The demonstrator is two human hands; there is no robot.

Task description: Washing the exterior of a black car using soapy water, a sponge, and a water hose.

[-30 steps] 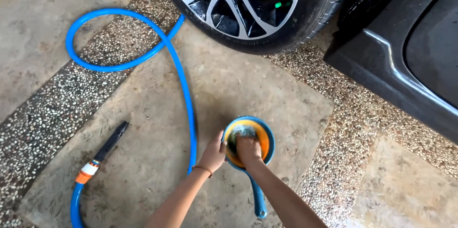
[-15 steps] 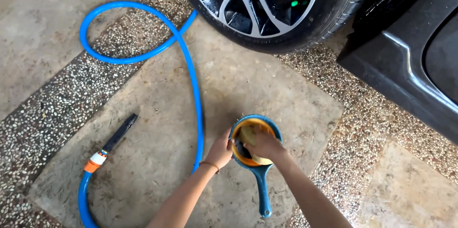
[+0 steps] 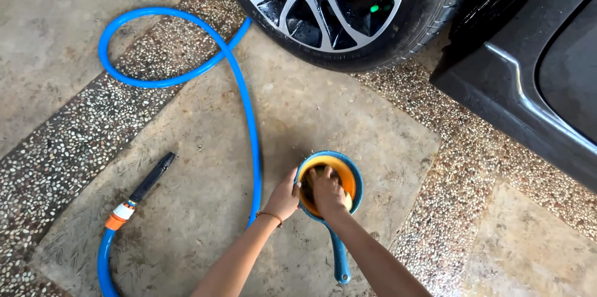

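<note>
Outdoors on concrete paving (image 3: pixel 205 166) banded with pebble strips, beside a car wheel (image 3: pixel 336 4). Left hand (image 3: pixel 283 199) gripping the blue dipper (image 3: pixel 354 172) rim, right hand (image 3: pixel 328 192) closed inside; contents unclear. Blue hose (image 3: pixel 245 110) looped alongside.

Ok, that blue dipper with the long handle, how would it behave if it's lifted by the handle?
The blue dipper looks like rigid plastic, so probably stiff. Its bowl seems to hold liquid, so likely front-heavy and apt to tip or slosh. The right hand is inside, the left hand steadies its rim.

Left hand (image 3: pixel 283 199) cupped, right hand (image 3: pixel 328 192) pressed downward, fingers curled
</note>
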